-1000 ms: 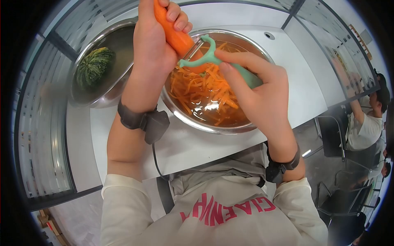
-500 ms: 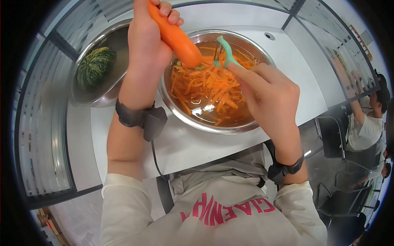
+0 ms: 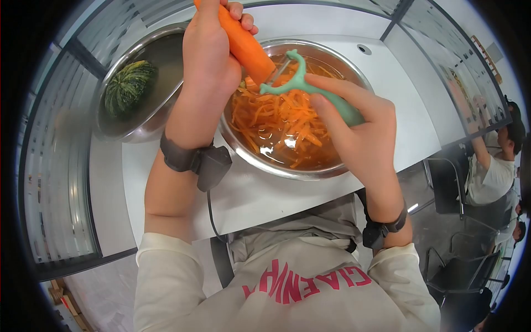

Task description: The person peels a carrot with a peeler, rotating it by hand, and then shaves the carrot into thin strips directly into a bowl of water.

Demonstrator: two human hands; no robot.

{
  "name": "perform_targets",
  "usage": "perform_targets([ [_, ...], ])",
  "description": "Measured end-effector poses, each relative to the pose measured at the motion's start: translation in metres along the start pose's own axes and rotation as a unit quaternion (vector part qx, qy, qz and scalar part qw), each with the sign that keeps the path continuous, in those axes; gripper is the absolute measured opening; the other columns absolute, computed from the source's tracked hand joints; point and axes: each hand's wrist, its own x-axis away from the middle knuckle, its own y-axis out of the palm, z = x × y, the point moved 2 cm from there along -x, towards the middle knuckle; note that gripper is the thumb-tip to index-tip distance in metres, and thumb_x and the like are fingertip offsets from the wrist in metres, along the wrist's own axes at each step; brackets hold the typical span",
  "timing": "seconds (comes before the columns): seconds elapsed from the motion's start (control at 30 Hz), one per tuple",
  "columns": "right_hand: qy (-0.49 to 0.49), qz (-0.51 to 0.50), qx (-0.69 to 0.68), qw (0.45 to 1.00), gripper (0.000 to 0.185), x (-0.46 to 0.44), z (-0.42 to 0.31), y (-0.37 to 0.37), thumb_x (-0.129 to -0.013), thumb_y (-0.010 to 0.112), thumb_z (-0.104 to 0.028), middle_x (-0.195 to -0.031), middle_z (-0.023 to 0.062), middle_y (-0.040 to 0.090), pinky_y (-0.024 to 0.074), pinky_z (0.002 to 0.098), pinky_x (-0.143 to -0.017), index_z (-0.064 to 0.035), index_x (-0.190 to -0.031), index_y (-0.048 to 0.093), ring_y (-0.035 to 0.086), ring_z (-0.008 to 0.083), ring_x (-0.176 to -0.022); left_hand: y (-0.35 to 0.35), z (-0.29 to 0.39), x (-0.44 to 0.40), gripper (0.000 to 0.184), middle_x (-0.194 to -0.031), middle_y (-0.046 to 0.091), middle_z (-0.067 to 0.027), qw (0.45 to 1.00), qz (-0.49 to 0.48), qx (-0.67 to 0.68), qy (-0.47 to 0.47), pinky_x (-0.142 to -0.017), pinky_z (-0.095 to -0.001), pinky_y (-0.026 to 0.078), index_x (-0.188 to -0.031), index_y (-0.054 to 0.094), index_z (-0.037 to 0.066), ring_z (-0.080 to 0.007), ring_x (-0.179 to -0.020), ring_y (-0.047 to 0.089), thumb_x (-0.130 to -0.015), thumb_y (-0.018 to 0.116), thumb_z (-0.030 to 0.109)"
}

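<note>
My left hand (image 3: 213,55) is closed around a large orange carrot (image 3: 246,47), tilted with its lower end over a steel bowl (image 3: 249,160). My right hand (image 3: 359,122) grips a mint-green Y-shaped peeler (image 3: 298,80) by its handle. The peeler's blade lies at the carrot's lower end; whether it touches there I cannot tell for sure. Below both, the bowl holds water and many thin orange carrot strips (image 3: 293,122).
To the left, a second steel bowl (image 3: 157,116) holds water and a dark green ridged squash (image 3: 130,88). Both bowls stand on a white table (image 3: 254,199) with glass partitions around it. Chairs (image 3: 448,188) and a seated person (image 3: 492,171) are at the right.
The peeler has turned in my right hand, and its blade has come left to the carrot's end. My left hand and the carrot have shifted slightly right.
</note>
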Motion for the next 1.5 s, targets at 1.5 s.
perform_targets([
  [1.5, -0.046, 0.080, 0.173, 0.981, 0.026, 0.005, 0.029, -0.005, -0.086, 0.080, -0.013, -0.075, 0.0058, 0.070, 0.0468, 0.0305, -0.051, -0.0131, -0.111, 0.080, 0.060, 0.0210, -0.055, -0.006, 0.006, -0.002, 0.034, -0.070, 0.045, 0.0039, 0.999, 0.008, 0.042, -0.006, -0.061, -0.0273, 0.044, -0.090, 0.050, 0.019, -0.0113, -0.062, 0.047, -0.106, 0.057, 0.048],
])
